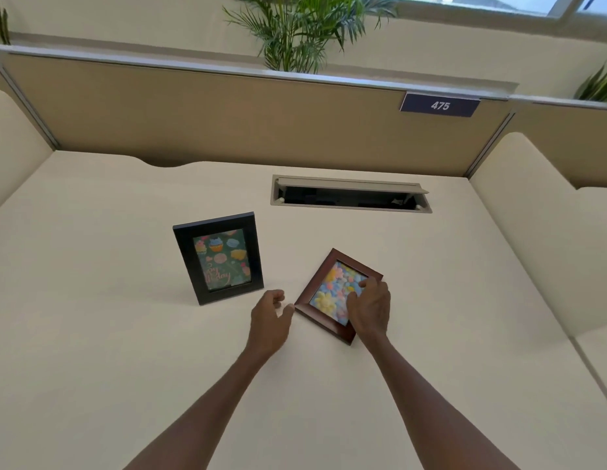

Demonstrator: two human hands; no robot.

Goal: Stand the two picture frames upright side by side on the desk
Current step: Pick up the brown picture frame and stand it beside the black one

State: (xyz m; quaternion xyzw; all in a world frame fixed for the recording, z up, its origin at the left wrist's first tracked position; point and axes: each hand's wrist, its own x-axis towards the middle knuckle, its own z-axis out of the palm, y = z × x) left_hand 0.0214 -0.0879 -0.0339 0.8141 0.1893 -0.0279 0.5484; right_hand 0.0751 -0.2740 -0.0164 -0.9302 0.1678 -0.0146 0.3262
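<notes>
Fingers of the right hand are spread flat on the glass of the brown wooden picture frame w/ pastel flower print; thumb side is laid over its right edge, so the frame is pressed down, not clamped. That frame is seen lying face-up and turned at an angle on the cream desk top. Fingers of the left hand are loosely curled, half-closed, w/ nothing held; the thumb tip is placed just beside the frame's left corner, contact can't be told. Just left of and beyond the left fingers, the black wooden picture frame w/ green cupcake birthday card is stood upright, leaning back slightly. Farther back, beyond the right fingers, a grey cable hatch w/ raised lid is set into the desk. Behind it a tan partition panel is seen, w/ a dark blue "475" plate, and a green palm plant past that.
</notes>
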